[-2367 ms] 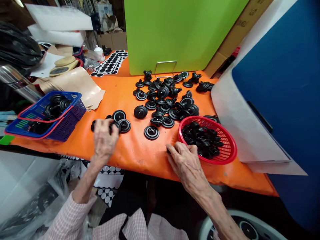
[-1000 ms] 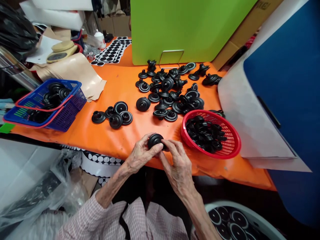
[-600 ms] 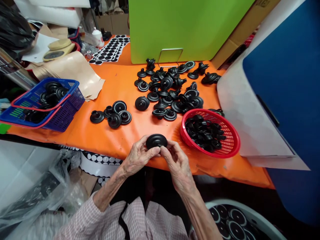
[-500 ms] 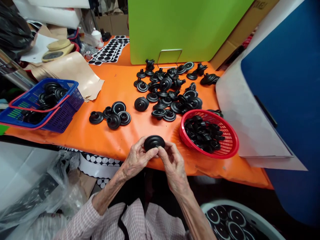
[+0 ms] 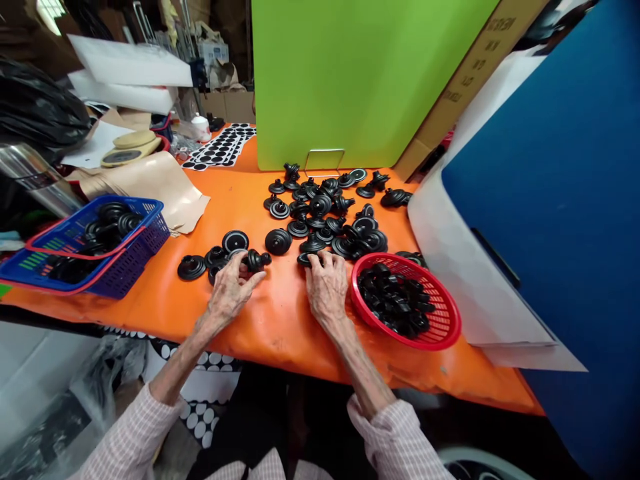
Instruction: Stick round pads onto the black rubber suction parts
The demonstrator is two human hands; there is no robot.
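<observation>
Left hand (image 5: pixel 231 287): half-spread fingers met a stepped black part (image 5: pixel 257 260) by the small cluster (image 5: pixel 191 267); hold was unclear.
Right hand (image 5: pixel 327 287): bent fingers met a black disc (image 5: pixel 303 259) at the near edge of the heap (image 5: pixel 320 205); grip was hidden.
Disc: seemed best pinched lightly, level.

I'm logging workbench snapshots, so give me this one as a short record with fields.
Left hand: holds a black, stepped round part, tipped on its side
Right hand: touches a black round part, partly hidden; grip unclear
Right side: red, rounded plastic basket of small black pieces
Left side: blue, rectangular plastic basket of black ridged discs
Surface: orange sheet
Behind: upright, flat lime-green board
</observation>
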